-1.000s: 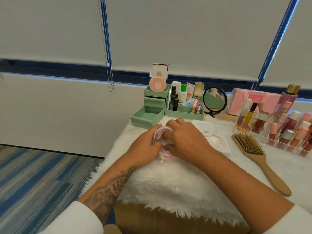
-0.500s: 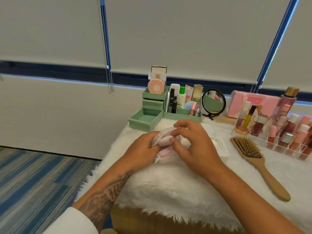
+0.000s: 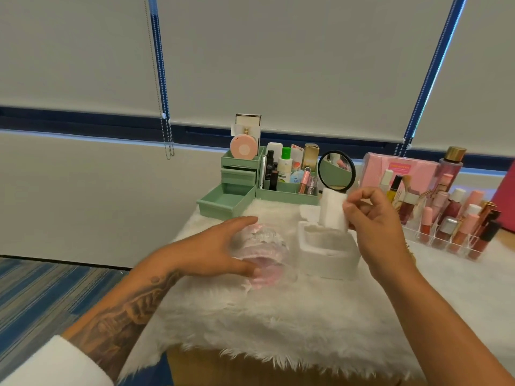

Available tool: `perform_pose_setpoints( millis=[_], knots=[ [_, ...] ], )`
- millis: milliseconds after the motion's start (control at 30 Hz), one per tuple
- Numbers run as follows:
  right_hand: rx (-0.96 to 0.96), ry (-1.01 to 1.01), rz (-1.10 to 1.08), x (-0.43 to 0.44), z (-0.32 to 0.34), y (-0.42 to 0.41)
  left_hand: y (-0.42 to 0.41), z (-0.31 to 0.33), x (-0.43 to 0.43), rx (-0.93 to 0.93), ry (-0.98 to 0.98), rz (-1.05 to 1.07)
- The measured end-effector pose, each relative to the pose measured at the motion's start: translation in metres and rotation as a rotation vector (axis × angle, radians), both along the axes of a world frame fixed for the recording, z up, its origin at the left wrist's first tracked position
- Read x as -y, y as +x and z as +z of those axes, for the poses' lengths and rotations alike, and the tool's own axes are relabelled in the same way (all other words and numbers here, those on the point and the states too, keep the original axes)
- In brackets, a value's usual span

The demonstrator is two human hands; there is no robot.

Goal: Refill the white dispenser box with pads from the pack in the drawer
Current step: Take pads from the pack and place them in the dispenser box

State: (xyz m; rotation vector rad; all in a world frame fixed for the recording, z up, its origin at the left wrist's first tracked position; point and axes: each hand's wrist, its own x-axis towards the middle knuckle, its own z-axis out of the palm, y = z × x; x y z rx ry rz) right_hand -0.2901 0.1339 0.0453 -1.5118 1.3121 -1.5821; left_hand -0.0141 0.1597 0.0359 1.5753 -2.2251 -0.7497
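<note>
A clear plastic pack (image 3: 262, 254) with pink print lies crumpled on the white fur cover, and my left hand (image 3: 214, 250) rests around it with thumb and fingers on either side. To its right stands the white dispenser box (image 3: 326, 256), its top open. My right hand (image 3: 373, 218) pinches a stack of white pads (image 3: 331, 211) upright, its lower end at the box's opening. The green organiser's bottom drawer (image 3: 223, 203) is pulled out behind the pack.
A green organiser (image 3: 281, 174) with bottles and a round mirror (image 3: 336, 171) stand at the back. A clear rack of lipsticks and bottles (image 3: 457, 221) and a pink box (image 3: 404, 169) fill the right. The table's front edge drops to striped carpet at left.
My right hand has lifted a stack of white pads out of the pack and carried it right, over the open dispenser box. My left hand stays on the pack.
</note>
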Motion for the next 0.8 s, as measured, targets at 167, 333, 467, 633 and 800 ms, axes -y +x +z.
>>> perform_pose_setpoints(
  millis=[167, 333, 467, 633, 800],
  knots=[
    [-0.098, 0.063, 0.061, 0.0, -0.007, -0.006, -0.009, 0.03, -0.011, 0.082, 0.011, -0.083],
    [-0.248, 0.083, 0.088, 0.002, -0.011, -0.006, -0.033, 0.012, -0.009, 0.208, -0.024, -0.146],
    [-0.39, 0.059, 0.063, 0.004, -0.02, -0.002, -0.041, 0.004, 0.001, 0.255, -0.127, -0.067],
    [-0.736, -0.158, -0.093, 0.003, -0.033, -0.002, -0.057, 0.005, 0.007, 0.142, -0.331, 0.023],
    [-0.773, -0.308, -0.113, -0.002, -0.05, -0.007, -0.078, 0.005, 0.015, 0.124, -0.419, -0.054]
  ],
)
